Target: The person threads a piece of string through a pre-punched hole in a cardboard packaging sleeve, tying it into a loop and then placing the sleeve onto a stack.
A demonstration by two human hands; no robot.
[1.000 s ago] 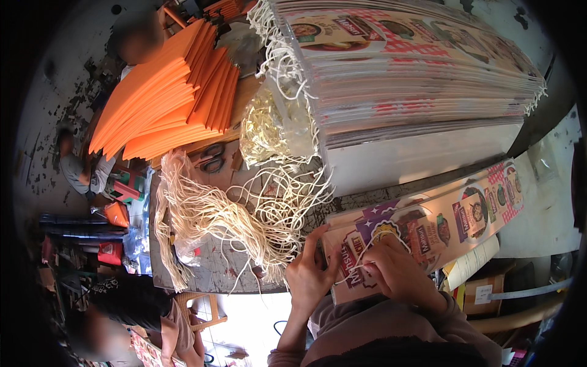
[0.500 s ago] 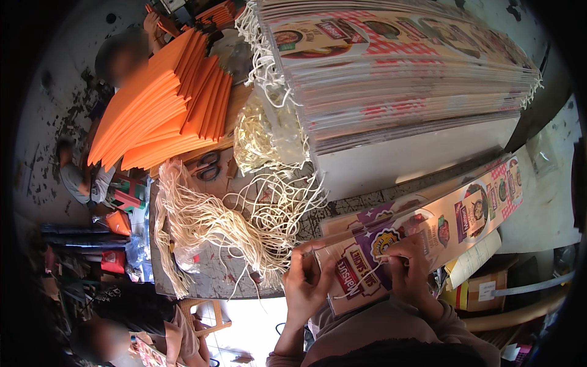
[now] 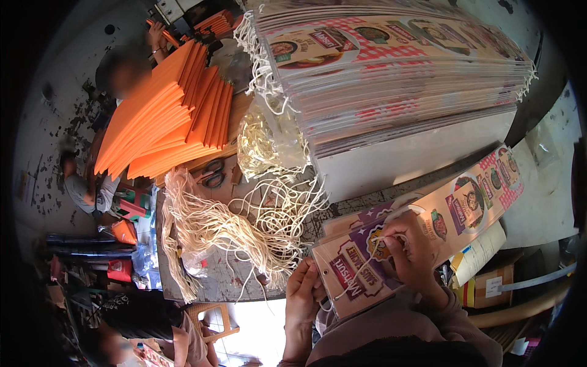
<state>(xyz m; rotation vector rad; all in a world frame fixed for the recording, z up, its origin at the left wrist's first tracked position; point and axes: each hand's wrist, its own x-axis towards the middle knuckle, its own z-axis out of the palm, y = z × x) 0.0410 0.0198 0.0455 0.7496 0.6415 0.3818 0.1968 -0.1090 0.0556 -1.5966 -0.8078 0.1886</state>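
Right grip point(image 3: 414, 255) closed on cord point(image 3: 384, 249), left grip point(image 3: 302, 290) on card point(image 3: 441, 225), scuffed table point(image 3: 215, 284) above tiled floor point(image 3: 254, 330)

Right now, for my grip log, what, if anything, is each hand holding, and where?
Left hand: the printed panel, apparently by its left edge. Right hand: a white cord, pinched; exact spot hidden.

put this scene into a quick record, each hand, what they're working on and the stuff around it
Left hand: at the left end of a printed panel; firmness of grip unclear
Right hand: pinching a white cord above the panel
Panel: long, colourful, with a purple band
Beyond panel: tall stack of similar panels, white cords at its ends
Left of stack: bag of gold-coloured pieces
On table: loose cord bundle, scissors
Far left: orange sheets, piled
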